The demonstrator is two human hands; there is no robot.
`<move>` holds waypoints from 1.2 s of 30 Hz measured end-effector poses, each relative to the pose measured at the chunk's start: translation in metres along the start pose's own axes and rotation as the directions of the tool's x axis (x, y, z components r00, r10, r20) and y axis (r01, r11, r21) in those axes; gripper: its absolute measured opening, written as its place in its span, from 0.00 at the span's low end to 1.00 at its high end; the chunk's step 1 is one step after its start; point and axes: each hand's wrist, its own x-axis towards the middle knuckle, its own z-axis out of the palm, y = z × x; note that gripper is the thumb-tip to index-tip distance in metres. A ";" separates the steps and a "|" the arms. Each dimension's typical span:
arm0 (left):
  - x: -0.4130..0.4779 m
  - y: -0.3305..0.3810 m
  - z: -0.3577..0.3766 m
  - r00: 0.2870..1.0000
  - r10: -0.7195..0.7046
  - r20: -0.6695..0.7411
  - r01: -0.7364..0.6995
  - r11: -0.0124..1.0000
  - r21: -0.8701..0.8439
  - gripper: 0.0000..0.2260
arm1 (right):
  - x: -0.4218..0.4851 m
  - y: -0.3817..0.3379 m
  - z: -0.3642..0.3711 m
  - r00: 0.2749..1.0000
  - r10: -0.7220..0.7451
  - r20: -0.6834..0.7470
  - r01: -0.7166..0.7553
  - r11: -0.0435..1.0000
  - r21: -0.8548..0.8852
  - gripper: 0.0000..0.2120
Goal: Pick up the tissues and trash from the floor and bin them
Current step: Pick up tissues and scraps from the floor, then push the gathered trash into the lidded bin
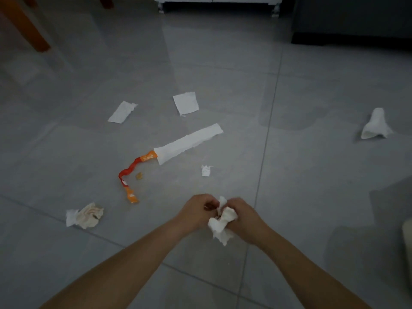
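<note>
My left hand (196, 211) and my right hand (244, 216) meet low in the middle of the view, both closed around a crumpled white tissue wad (220, 226) with a small brown scrap between the fingers. On the grey floor lie a long white tissue strip (189, 142), a red-orange wrapper strip (130, 175), a tiny tan scrap (139, 176), a small tissue ball (206, 170), a stained crumpled tissue (85, 217), two flat tissue pieces (122, 112) (186, 103), and a cone-shaped tissue (375, 124) far right. No bin is in view.
An orange-brown wooden furniture leg (29, 27) stands at the top left. A white cabinet base (218, 3) and a dark cabinet (352, 21) line the far edge. A pale object's edge (408, 237) shows at the right border.
</note>
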 end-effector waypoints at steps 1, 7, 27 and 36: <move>0.000 0.011 -0.004 1.000 0.021 0.002 -0.021 0.999 -0.025 0.06 | -0.002 -0.003 -0.011 0.999 -0.040 -0.023 0.040 0.999 0.017 0.14; -0.006 0.103 -0.015 0.996 0.073 -0.057 -0.090 0.903 -0.421 0.17 | -0.027 -0.039 -0.093 0.965 -0.135 -0.225 0.119 0.989 -0.082 0.08; -0.046 0.228 0.069 0.924 0.383 0.019 -0.302 0.757 -0.580 0.18 | -0.344 0.022 -0.357 0.805 0.061 -0.590 -0.281 0.915 -0.288 0.09; -0.044 0.213 0.070 0.951 0.309 -0.005 -0.279 0.851 -0.445 0.20 | -0.311 0.066 -0.346 0.813 0.371 -0.449 -0.561 0.706 -0.432 0.19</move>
